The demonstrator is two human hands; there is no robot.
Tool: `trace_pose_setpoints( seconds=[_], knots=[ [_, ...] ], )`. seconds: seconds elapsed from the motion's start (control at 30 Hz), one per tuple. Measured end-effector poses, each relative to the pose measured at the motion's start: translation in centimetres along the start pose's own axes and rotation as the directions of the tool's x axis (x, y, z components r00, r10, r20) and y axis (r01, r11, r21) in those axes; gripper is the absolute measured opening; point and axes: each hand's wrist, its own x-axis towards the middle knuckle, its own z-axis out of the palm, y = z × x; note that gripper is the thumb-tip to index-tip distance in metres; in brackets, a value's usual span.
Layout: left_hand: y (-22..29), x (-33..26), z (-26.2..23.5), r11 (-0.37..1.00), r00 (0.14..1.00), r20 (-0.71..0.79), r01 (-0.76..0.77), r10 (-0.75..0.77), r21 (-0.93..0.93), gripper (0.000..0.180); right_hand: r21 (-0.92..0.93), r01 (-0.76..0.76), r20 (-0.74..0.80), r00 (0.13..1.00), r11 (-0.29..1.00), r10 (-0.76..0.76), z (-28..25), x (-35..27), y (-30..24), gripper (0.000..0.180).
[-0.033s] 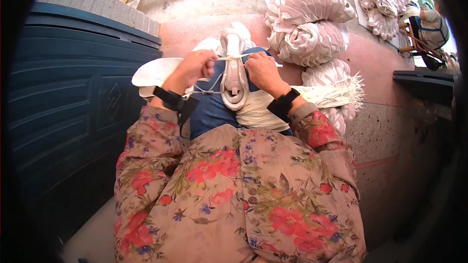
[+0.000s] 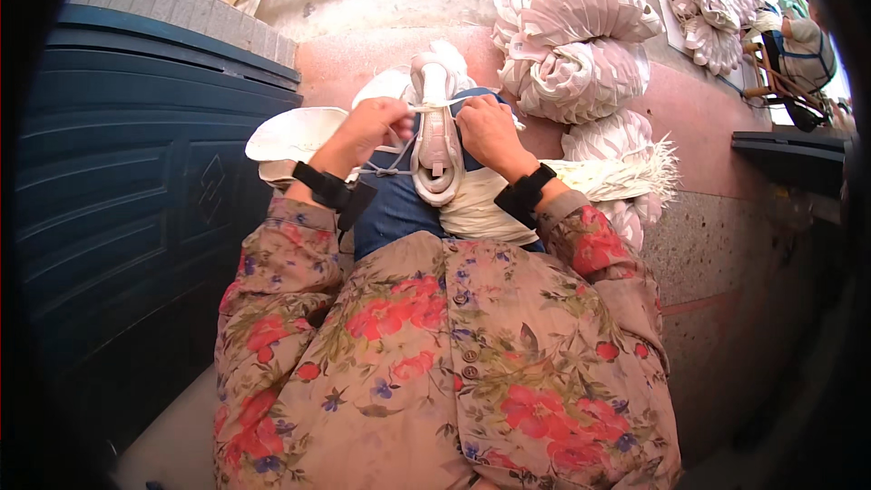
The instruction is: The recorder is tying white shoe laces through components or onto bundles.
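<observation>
A white shoe upper (image 2: pixel 426 177) lies lengthwise over my jeans-covered leg (image 2: pixel 386 209), its opening toward me. A thin white lace (image 2: pixel 430 108) runs across it between my hands. Just left of the upper, my left hand (image 2: pixel 374 127) is closed, pinching one end of this lace. On the other side my right hand (image 2: pixel 490 130) grips the lace with bent fingers. A loose strand hangs below the left hand. A thick bundle of cream laces (image 2: pixel 485 209) rests across my right thigh, with its frayed ends (image 2: pixel 635 171) spread out to the right.
Coiled stacks of white-pink shoe uppers (image 2: pixel 581 14) stand on the floor at far right, with more (image 2: pixel 612 136) below. White pieces (image 2: pixel 295 136) lie at my left, beside a dark blue panelled piece (image 2: pixel 154 154). Another person (image 2: pixel 807 54) sits at the far right edge.
My left hand has shifted slightly right, closer to the shoe upper, still holding the lace. My right hand and the upper have hardly moved.
</observation>
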Motion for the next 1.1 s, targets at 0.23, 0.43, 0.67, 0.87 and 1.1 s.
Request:
trace_pose_setpoints(
  seconds=[0.23,0.43,0.67,0.87,1.1],
  knots=[
    [-1.7,-0.3,0.8,0.997,0.996,-0.042,0.077,-0.077,0.018,0.013,-0.1,-0.078,-0.064,0.995,0.992,0.072,0.8,1.0,-0.2,0.012],
    [-3.3,-0.3,1.1,0.956,0.979,-0.157,-0.085,0.133,0.279,0.018,-0.063,0.002,0.102,0.995,0.998,0.004,-0.6,1.5,0.0,0.011],
    [-4.8,2.4,1.7,0.928,0.941,-0.275,-0.087,0.196,0.363,0.017,-0.339,0.346,0.175,0.937,0.875,-0.303,-0.7,2.8,-0.8,0.009],
    [-5.2,3.4,1.8,0.889,0.901,-0.293,-0.179,0.321,0.422,0.02,-0.237,0.142,0.15,0.983,0.961,-0.108,-0.5,2.5,-0.7,0.008],
    [-5.1,3.5,3.1,0.738,0.799,-0.327,-0.203,0.504,0.643,0.023,-0.21,-0.031,-0.043,0.999,0.977,0.022,-0.7,2.0,-0.9,0.013]
  ],
)
